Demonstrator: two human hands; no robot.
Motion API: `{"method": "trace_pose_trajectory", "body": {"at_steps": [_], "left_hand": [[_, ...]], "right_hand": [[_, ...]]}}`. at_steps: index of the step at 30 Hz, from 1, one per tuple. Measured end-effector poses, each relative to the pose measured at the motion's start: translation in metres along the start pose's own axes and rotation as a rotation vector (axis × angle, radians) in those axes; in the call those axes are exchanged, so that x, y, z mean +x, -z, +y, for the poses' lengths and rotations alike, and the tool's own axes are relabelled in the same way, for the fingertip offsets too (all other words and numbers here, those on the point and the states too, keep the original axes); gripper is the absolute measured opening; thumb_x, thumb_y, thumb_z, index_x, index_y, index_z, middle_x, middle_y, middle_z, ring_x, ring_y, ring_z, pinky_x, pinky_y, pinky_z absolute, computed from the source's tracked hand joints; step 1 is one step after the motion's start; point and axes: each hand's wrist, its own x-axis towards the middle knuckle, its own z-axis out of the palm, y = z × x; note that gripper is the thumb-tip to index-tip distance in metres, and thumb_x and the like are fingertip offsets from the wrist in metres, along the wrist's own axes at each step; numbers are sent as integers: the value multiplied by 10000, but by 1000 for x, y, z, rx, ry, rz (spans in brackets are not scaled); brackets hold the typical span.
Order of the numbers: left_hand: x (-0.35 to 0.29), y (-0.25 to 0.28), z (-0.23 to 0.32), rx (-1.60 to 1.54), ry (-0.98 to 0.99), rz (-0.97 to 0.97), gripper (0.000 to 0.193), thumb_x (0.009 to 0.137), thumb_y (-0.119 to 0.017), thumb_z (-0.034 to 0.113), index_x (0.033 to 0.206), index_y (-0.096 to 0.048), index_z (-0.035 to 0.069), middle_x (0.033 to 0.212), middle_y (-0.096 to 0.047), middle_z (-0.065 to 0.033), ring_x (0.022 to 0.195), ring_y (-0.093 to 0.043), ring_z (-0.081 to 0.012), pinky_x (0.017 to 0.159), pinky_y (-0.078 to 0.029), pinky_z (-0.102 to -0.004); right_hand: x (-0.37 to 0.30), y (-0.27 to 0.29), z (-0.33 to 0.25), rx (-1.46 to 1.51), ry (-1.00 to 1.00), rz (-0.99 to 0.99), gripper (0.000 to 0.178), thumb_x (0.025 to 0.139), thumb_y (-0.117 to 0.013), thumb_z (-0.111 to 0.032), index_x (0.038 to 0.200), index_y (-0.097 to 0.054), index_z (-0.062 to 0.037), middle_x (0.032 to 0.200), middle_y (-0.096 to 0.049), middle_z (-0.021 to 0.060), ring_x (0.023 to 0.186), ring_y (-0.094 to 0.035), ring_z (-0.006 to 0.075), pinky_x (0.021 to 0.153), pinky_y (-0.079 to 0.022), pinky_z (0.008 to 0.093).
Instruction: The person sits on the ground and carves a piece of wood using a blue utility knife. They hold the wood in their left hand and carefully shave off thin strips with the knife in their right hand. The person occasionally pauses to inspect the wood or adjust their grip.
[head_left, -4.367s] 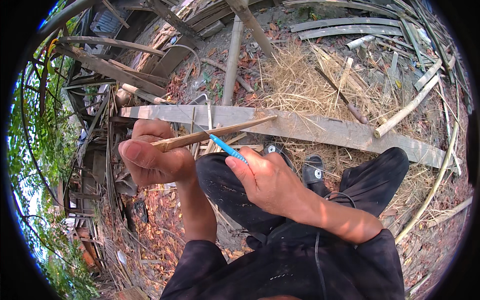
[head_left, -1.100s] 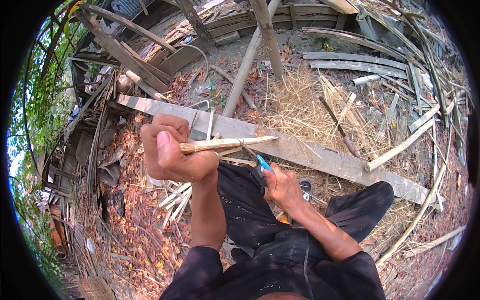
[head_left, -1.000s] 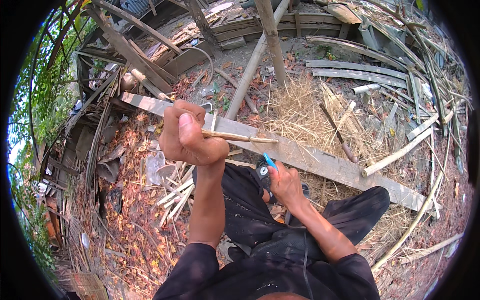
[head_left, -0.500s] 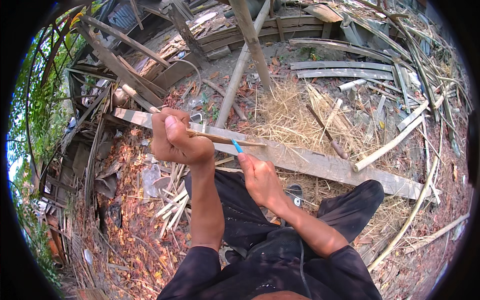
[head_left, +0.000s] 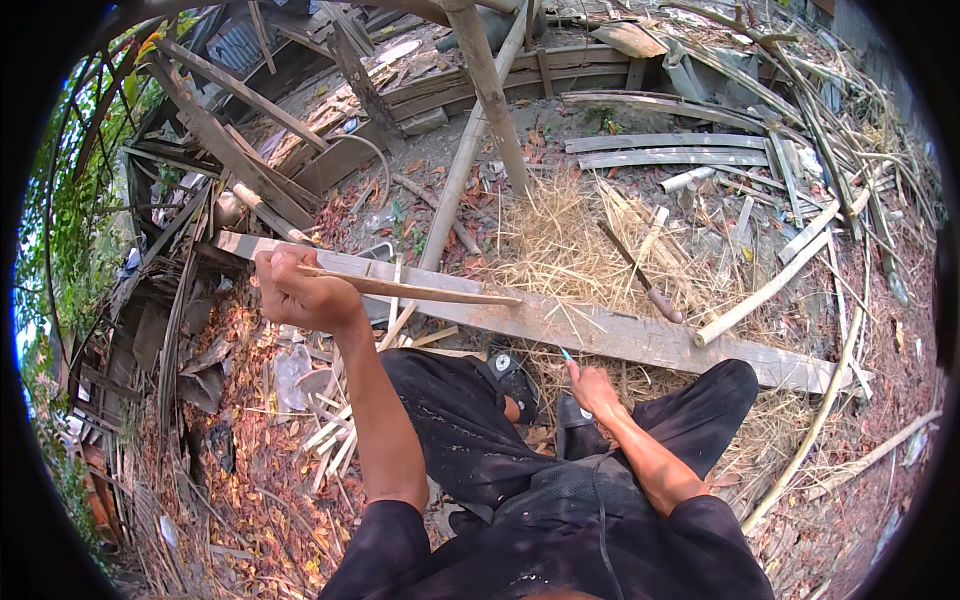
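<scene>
My left hand (head_left: 300,288) is closed around one end of a narrow, slightly curved bamboo strip (head_left: 420,291). The strip extends to the right above a long grey plank (head_left: 640,335). Down near my right knee, my right hand (head_left: 592,388) is closed on a slim blue pen-like tool (head_left: 566,354). Only its tip shows past the thumb, apart from the strip; the rest is hidden in the fist. Beyond the plank lies a long-bladed knife (head_left: 640,272) with a brown handle.
Straw (head_left: 555,235) is heaped behind the plank. A bamboo pole (head_left: 775,268) lies at the right, and thin split sticks (head_left: 335,425) lie by my left knee. An upright post (head_left: 492,105) stands ahead. Dry leaves (head_left: 270,500) cover the ground at the left.
My right hand has drawn back from the strip, down and to the right, with the blue tool. My left hand has moved left and the strip with it, now more fully in sight.
</scene>
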Motion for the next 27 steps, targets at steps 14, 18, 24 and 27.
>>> {"method": "trace_pose_trajectory", "body": {"at_steps": [14, 18, 24, 27], "left_hand": [[-12, -10, 7, 106, -167, 21, 333, 860, -393, 122, 547, -389, 8, 526, -375, -23, 463, -338, -101, 449, -262, -252], [-8, -11, 3, 72, -96, 60, 339, 841, -398, 125, 523, -314, 44, 518, -333, -25, 454, -330, -101, 420, -232, -235], [-1, -14, -12, 51, -34, 104, 317, 817, -422, 134, 533, -291, 79, 524, -299, -32, 415, -302, -97, 397, -180, -237], [-5, -25, -5, 50, -95, 155, 316, 804, -444, 138, 534, -286, 94, 532, -284, -31, 413, -289, -94, 393, -158, -230]], "right_hand": [[-5, 51, -173, 534, 349, -7, 598, 989, -329, -417, 730, -528, 84, 608, -491, 286, 594, -466, 464, 592, -369, 491], [38, -23, -65, 128, -11, -172, 614, 985, -304, -410, 786, -637, 65, 734, -588, 338, 810, -583, 503, 773, -447, 537], [23, -1, -56, 337, 108, -116, 564, 983, -335, -410, 835, -599, 66, 657, -547, 296, 733, -582, 468, 677, -418, 508], [30, 43, -120, 481, 168, -117, 541, 982, -350, -396, 807, -578, 62, 656, -529, 300, 705, -530, 494, 647, -400, 522]]}}
